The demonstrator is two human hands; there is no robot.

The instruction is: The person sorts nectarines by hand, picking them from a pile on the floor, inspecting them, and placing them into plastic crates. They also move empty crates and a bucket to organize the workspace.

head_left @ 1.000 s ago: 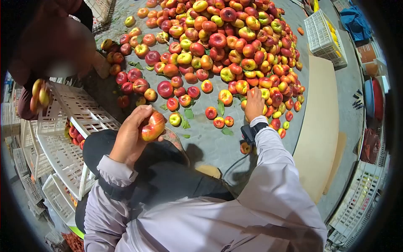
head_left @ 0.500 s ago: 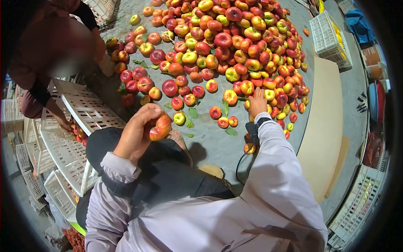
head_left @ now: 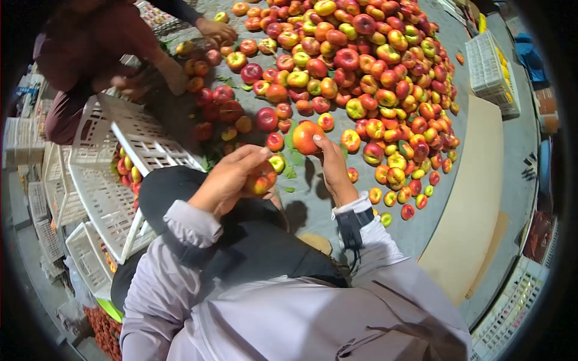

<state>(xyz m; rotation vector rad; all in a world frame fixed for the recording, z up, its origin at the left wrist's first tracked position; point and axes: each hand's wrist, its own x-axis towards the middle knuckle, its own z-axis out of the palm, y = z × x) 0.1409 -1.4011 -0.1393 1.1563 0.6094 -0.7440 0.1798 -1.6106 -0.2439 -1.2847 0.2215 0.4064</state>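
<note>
My left hand (head_left: 227, 180) is closed around a red-and-yellow flat nectarine (head_left: 262, 180), held over my lap. To its right, my right hand (head_left: 337, 171) grips an orange-red nectarine (head_left: 306, 138) between thumb and fingers, raised above the grey floor sheet. Both fruits are close together but apart. Beyond them spreads a large pile of red and yellow nectarines (head_left: 361, 60), with loose ones and green leaves (head_left: 295, 157) along its near edge. A black device is strapped at my right wrist.
White plastic crates (head_left: 99, 201) stand at my left, one holding nectarines. A co-worker (head_left: 90, 66) crouches there, one hand (head_left: 217, 31) reaching beside the pile. A flat tan board (head_left: 466, 186) lies at right, near another white crate (head_left: 490, 69).
My right hand has come back from the pile toward my left hand, now with a nectarine. My left hand has shifted right, still holding its fruit. The co-worker's arm has reached toward the pile.
</note>
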